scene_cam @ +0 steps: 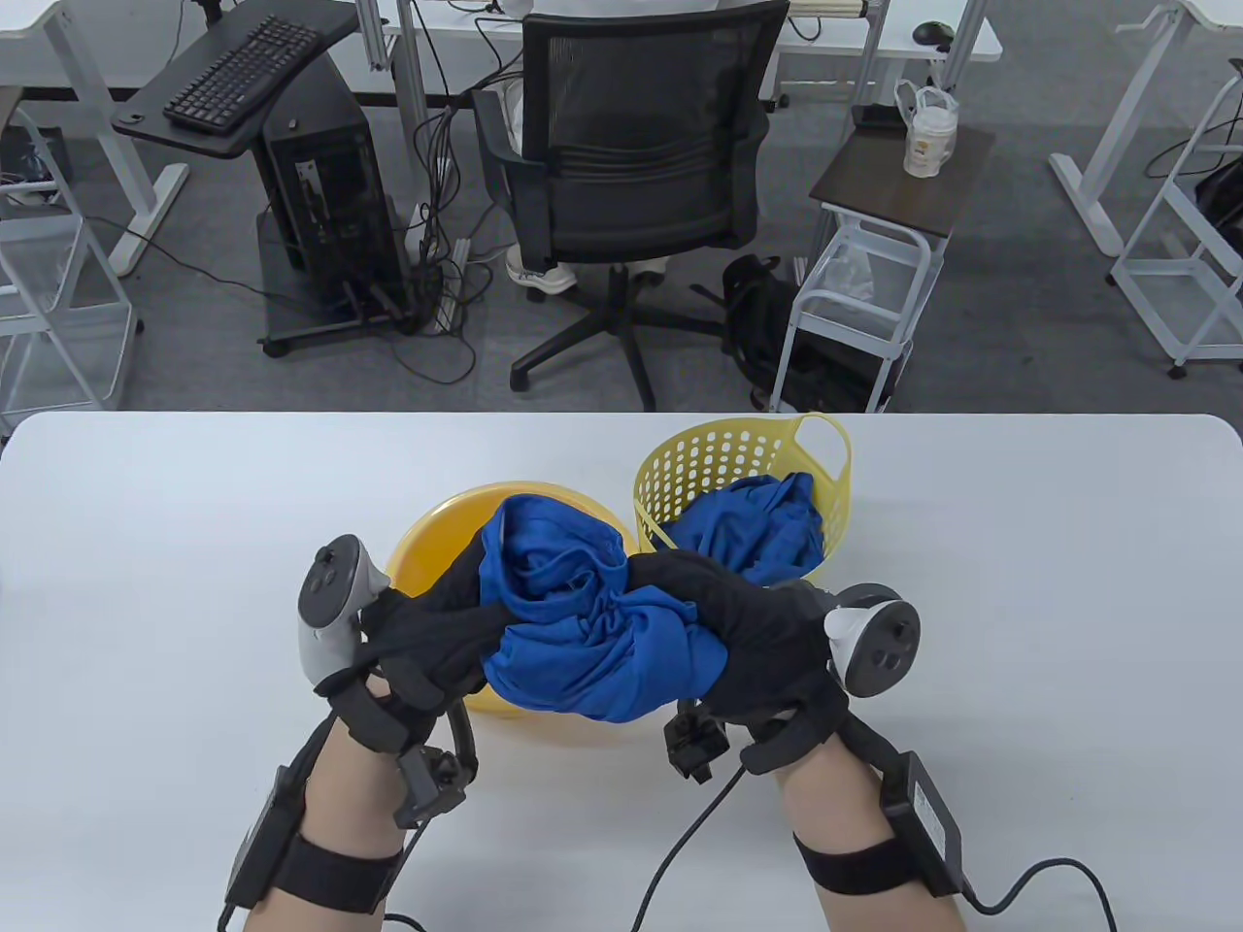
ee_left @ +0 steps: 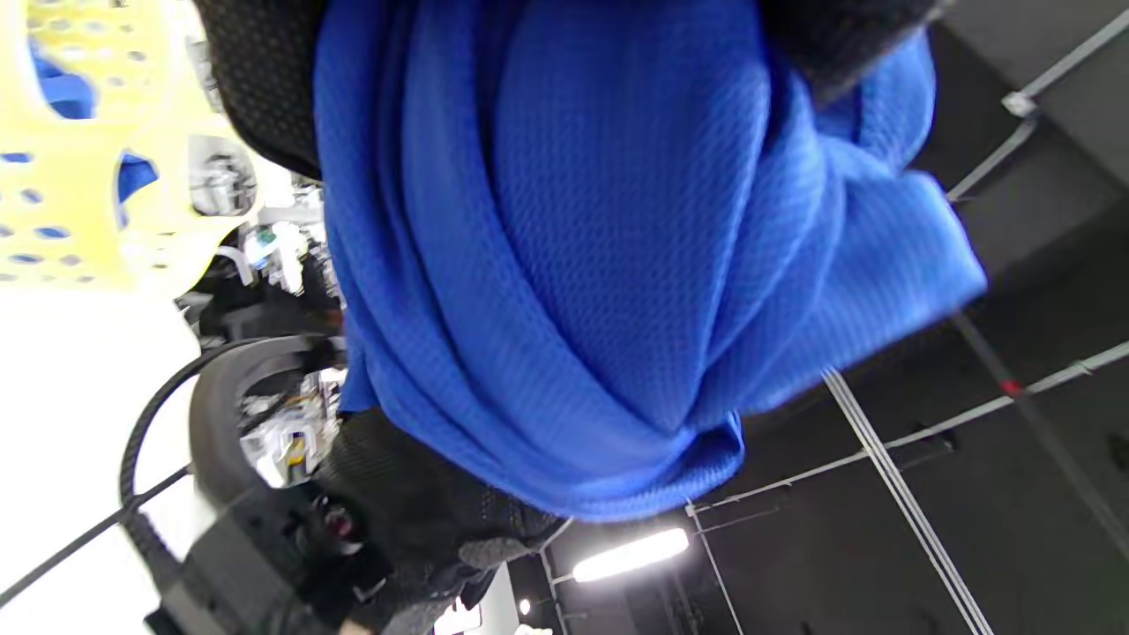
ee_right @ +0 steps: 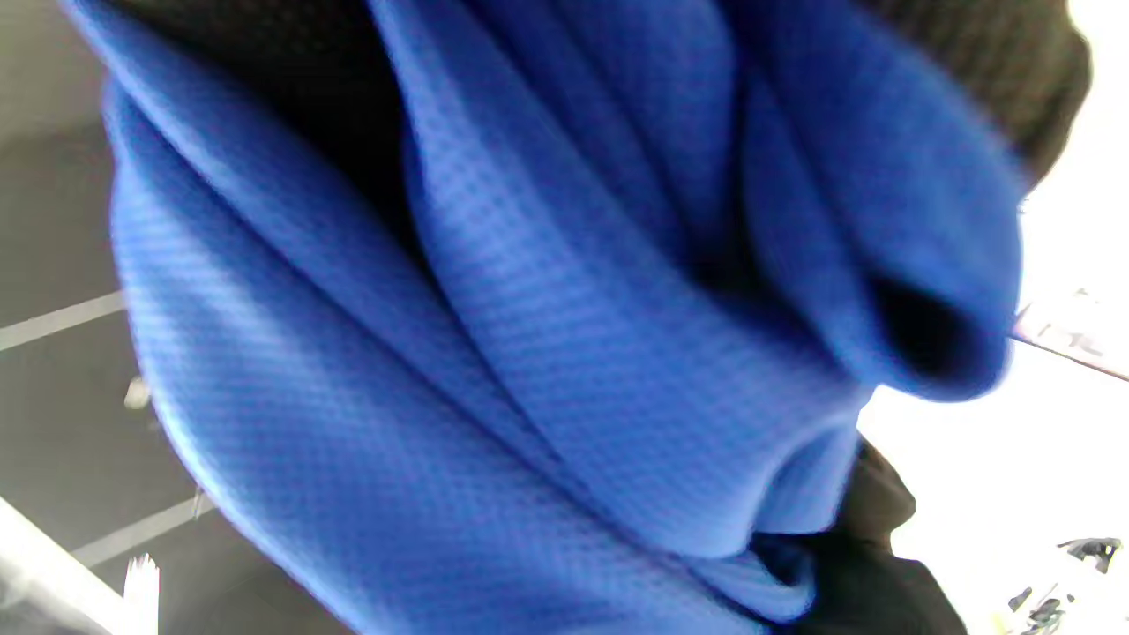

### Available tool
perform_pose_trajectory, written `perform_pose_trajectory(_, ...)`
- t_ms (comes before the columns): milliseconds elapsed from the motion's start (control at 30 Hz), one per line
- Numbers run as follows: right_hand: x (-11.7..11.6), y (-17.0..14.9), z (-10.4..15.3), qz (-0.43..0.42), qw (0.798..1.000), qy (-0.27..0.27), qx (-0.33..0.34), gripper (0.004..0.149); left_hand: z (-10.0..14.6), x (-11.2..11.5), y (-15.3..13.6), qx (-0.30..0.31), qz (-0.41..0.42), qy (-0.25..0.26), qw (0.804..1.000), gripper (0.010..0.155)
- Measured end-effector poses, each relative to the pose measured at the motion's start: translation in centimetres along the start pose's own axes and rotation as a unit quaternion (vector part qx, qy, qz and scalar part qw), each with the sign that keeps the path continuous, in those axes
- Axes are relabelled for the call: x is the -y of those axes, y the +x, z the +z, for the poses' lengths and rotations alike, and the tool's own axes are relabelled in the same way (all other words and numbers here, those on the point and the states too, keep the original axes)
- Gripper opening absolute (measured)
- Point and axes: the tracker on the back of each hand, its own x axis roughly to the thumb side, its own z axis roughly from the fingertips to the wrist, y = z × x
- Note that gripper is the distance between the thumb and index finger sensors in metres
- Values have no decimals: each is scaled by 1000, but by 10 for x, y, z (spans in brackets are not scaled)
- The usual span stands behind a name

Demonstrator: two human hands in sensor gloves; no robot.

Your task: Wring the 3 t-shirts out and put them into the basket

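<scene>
**Blue t-shirt twisted between both hands above the yellow bowl**

Nearest, both forearms came in from the table's near edge, each in a black fabric glove with a rounded grey-and-black tracker strapped to its back. The left hand (scene_cam: 427,631) was curled around one end of a blue t-shirt (scene_cam: 592,621); the right hand (scene_cam: 748,631) was curled around the other end, fingers wrapped over the cloth. The shirt was bunched into a thick roll between them, with tight spiral creases at its middle. Both wrist views showed the cloth close up: a fine honeycomb mesh knit, matte, folded into long overlapping ridges, with black glove fabric at the frame edges.

Directly under and just behind the shirt stood a round yellow bowl (scene_cam: 432,549), smooth-walled, mostly hidden by cloth and hands. Whether it held anything could not be told.

Just beyond, to the right, stood the basket (scene_cam: 723,456), pale yellow plastic with rows of round perforations and a looped handle. More blue cloth (scene_cam: 757,529) lay crumpled inside it, rising to the rim; how many shirts made up that heap could not be told.

All stood on a smooth white table (scene_cam: 146,544) with rounded far corners.
</scene>
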Motion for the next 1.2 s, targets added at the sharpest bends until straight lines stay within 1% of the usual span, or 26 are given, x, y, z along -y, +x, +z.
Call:
perform_pose_trajectory(67,3,-10,2,-38,998,-26,-49,49,-2,6,6,21,-28,-13,999,44)
perform_pose_trajectory(167,4,-23,6,-95,986,-37,-129,49,-4,12,8,24,-71,-28,997,41)
perform_pose_trajectory(200,5,-26,6,-99,983,-40,-146,49,-4,12,6,21,-71,-33,997,40)
perform_pose_trajectory(267,9,-26,6,-83,982,-36,-165,49,-3,11,0,13,-56,-55,997,38)
perform_pose_trajectory(300,12,-24,5,-46,986,-38,-156,49,-3,12,-5,3,-26,-82,996,42)
perform_pose_trajectory(333,13,-23,5,-33,987,-35,-153,49,-3,12,-6,-2,-12,-85,996,50)
perform_pose_trajectory(367,13,-21,3,-17,988,-15,-152,48,-4,13,-9,-24,18,-73,997,55)
perform_pose_trajectory(400,12,-19,3,-9,988,-4,-153,49,-3,13,-11,-55,24,-47,997,57)
perform_pose_trajectory(433,10,-18,3,6,988,-1,-157,49,-3,14,-11,-65,19,-31,997,57)
perform_pose_trajectory(467,9,-17,3,37,987,-3,-157,49,-3,15,-10,-73,-16,-4,997,55)
perform_pose_trajectory(500,8,-16,3,46,986,-3,-158,49,-3,16,-9,-80,-53,18,995,50)
perform_pose_trajectory(533,6,-16,3,62,984,-5,-167,48,-4,18,-6,-81,-106,49,990,46)
perform_pose_trajectory(567,7,-17,4,75,981,-14,-179,49,-4,20,-3,-72,-164,73,981,46)
perform_pose_trajectory(600,8,-18,5,77,980,-23,-182,48,-5,22,-2,-62,-204,82,974,52)
perform_pose_trajectory(633,11,-21,5,66,978,-30,-194,49,-7,26,0,-55,-258,57,963,76)
perform_pose_trajectory(667,12,-23,5,54,978,-22,-203,49,-8,29,1,-60,-278,31,958,92)
perform_pose_trajectory(700,13,-24,5,48,976,-14,-213,49,-9,32,2,-67,-299,6,952,102)
perform_pose_trajectory(733,14,-24,6,53,974,-15,-218,49,-10,35,3,-72,-318,-6,945,110)
perform_pose_trajectory(767,15,-25,6,58,973,-17,-221,49,-11,37,4,-71,-336,-18,939,110)
perform_pose_trajectory(833,15,-25,6,61,970,-12,-235,50,-13,41,6,-81,-369,-55,924,106)
perform_pose_trajectory(900,15,-25,6,69,968,-17,-239,50,-14,43,6,-87,-373,-71,921,106)
perform_pose_trajectory(1000,14,-27,7,80,963,-26,-255,49,-15,46,2,-98,-369,-83,920,117)
perform_pose_trajectory(1033,13,-28,8,84,959,-32,-268,49,-16,47,0,-103,-377,-82,917,122)
perform_pose_trajectory(1100,9,-28,11,84,949,-49,-299,50,-17,49,-3,-113,-400,-78,906,124)
perform_pose_trajectory(1133,8,-28,11,90,947,-57,-303,50,-18,49,-3,-114,-404,-74,905,123)
perform_pose_trajectory(1200,10,-30,14,59,940,-71,-328,52,-17,47,-5,-95,-395,-29,913,109)
